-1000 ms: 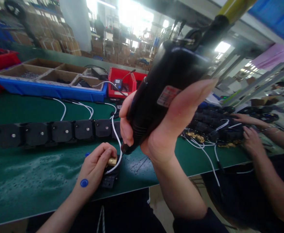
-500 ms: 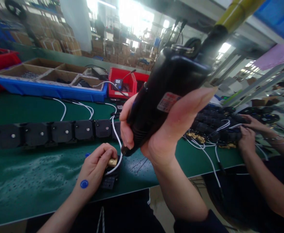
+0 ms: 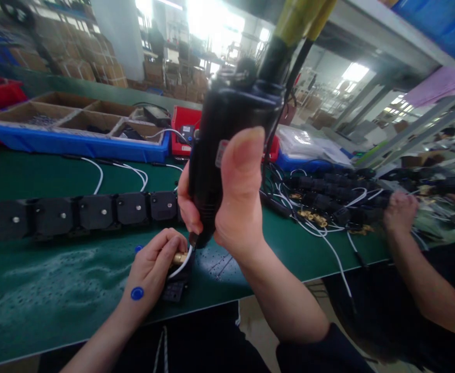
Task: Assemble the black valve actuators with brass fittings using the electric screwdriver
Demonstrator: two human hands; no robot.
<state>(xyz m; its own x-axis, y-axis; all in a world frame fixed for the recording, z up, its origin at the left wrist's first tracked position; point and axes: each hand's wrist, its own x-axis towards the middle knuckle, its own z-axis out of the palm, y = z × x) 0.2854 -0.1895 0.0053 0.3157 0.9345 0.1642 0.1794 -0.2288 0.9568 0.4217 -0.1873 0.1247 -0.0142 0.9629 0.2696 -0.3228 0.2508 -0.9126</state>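
My right hand [image 3: 238, 202] is wrapped round a black electric screwdriver [image 3: 231, 119], with its lower end pointing down. A yellow-sleeved cable end rises from its top. My left hand [image 3: 155, 264] is closed on a brass fitting [image 3: 179, 258], its fingertips hiding part of it. Beneath that hand sits a black plastic housing [image 3: 175, 291], mostly covered. A white cable [image 3: 182, 267] curves from the housing up past the screwdriver's lower end; whether they touch I cannot tell. A blue dot sticker [image 3: 137, 293] is on my left wrist.
Several black square units [image 3: 99, 211] stand in a row on the green table [image 3: 75, 290]. Behind them are a blue compartment tray [image 3: 83, 145] and a red bin [image 3: 180, 148]. To the right lie black units with brass parts [image 3: 312, 217]; a co-worker's hand [image 3: 401, 212] is there.
My right hand has swung the screwdriver left and more upright, its lower end nearer my left hand. My left hand stays put. The co-worker's far hand has moved right.
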